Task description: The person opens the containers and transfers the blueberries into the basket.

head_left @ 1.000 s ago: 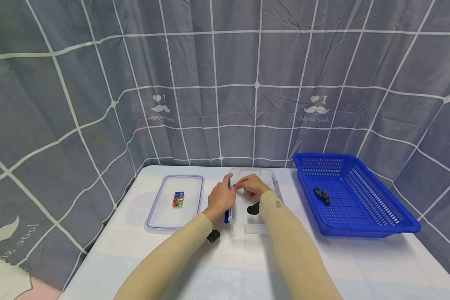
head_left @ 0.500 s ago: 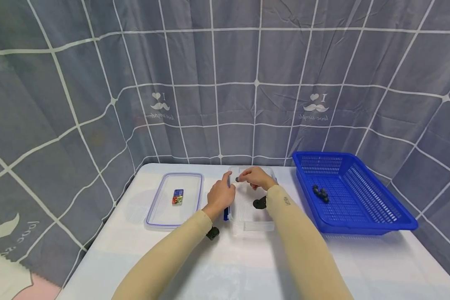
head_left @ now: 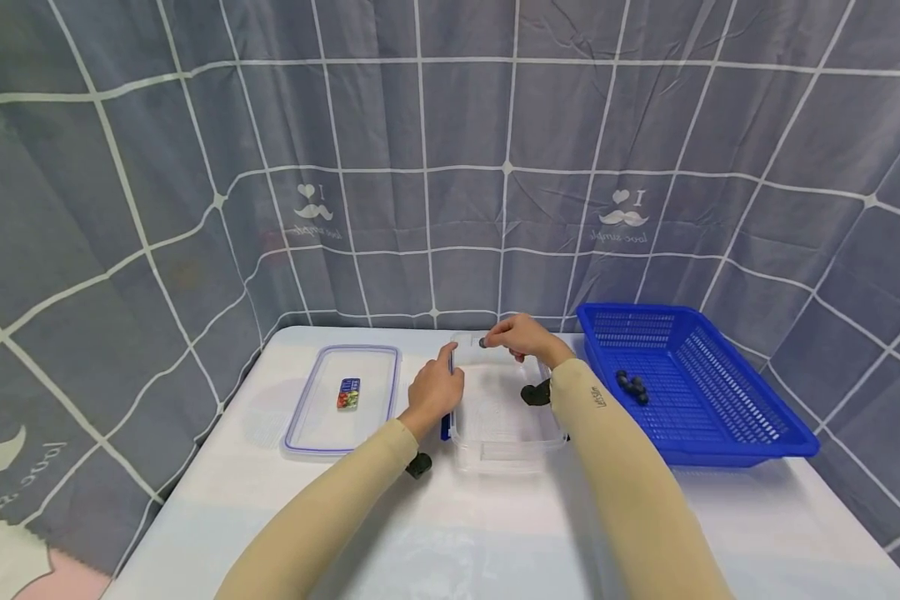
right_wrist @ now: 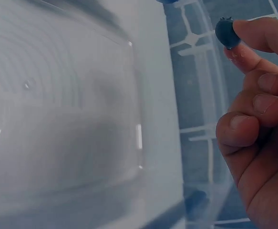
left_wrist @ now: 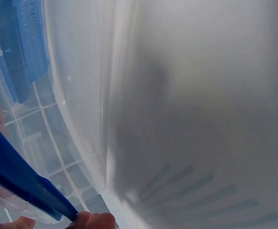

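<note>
My right hand (head_left: pixel 523 335) pinches a blueberry (right_wrist: pixel 226 33) between thumb and forefinger, its other fingers curled in. It is above the far part of a clear plastic box (head_left: pixel 510 451). The berry shows dark blue with a small crown in the right wrist view. My left hand (head_left: pixel 433 388) grips the box's left side, where a blue latch (left_wrist: pixel 26 176) runs along the wall; fingertips (left_wrist: pixel 98 220) show at the latch's end in the left wrist view. Part of the latch is hidden under this hand in the head view.
A blue perforated basket (head_left: pixel 727 460) stands to the right with several blueberries (head_left: pixel 632 387) at its left side. On the left lies a clear lid (head_left: pixel 317 433) with a blue seal and a printed label (head_left: pixel 348 394). A grey gridded curtain (head_left: pixel 465 208) hangs behind the table.
My right hand has lifted away from the left hand, up and to the right, carrying the blueberry. The left hand keeps its grip on the box. The head view has shifted slightly.
</note>
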{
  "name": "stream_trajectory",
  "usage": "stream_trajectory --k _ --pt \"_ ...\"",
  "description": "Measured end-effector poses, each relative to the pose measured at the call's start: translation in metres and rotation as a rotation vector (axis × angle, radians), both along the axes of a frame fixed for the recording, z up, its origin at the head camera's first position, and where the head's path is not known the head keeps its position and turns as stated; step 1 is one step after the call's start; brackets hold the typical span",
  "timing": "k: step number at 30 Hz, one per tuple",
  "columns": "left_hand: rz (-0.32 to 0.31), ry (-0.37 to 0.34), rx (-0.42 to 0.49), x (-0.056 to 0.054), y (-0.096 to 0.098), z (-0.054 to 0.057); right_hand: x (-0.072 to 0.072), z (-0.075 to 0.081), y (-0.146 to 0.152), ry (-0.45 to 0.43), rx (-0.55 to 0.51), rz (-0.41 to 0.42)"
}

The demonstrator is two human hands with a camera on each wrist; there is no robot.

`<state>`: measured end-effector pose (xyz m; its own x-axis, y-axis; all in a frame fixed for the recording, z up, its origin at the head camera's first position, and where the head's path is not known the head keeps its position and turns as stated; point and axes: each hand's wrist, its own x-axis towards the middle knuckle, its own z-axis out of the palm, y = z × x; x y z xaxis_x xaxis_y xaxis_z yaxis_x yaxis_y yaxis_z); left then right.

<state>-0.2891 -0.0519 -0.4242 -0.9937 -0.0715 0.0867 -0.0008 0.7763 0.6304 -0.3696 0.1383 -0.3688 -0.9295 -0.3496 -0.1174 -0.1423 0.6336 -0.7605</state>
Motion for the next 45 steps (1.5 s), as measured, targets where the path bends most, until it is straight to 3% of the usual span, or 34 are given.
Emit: stream_trajectory --k 11,17,25,38,45 --pt "-0.018 0.005 0.02 0.002 0.0 -0.002 0.002 0.029 0.04 0.043 0.055 0.014" --pt "-0.016 0.011 0.024 0.001 -0.001 -0.003 0.006 0.04 0.059 0.042 0.022 0.017" --pt "-0.007 0.004 0.027 0.002 -0.002 -0.003 0.01 0.045 0.086 -0.015 -0.037 0.001" --pt "-0.016 0.013 0.022 0.001 -0.003 -0.003 0.027 0.051 0.139 0.019 -0.068 -0.054" --pt "-0.027 0.012 0.024 0.0 -0.002 -0.002 0.035 0.047 0.169 -0.013 -0.085 -0.103"
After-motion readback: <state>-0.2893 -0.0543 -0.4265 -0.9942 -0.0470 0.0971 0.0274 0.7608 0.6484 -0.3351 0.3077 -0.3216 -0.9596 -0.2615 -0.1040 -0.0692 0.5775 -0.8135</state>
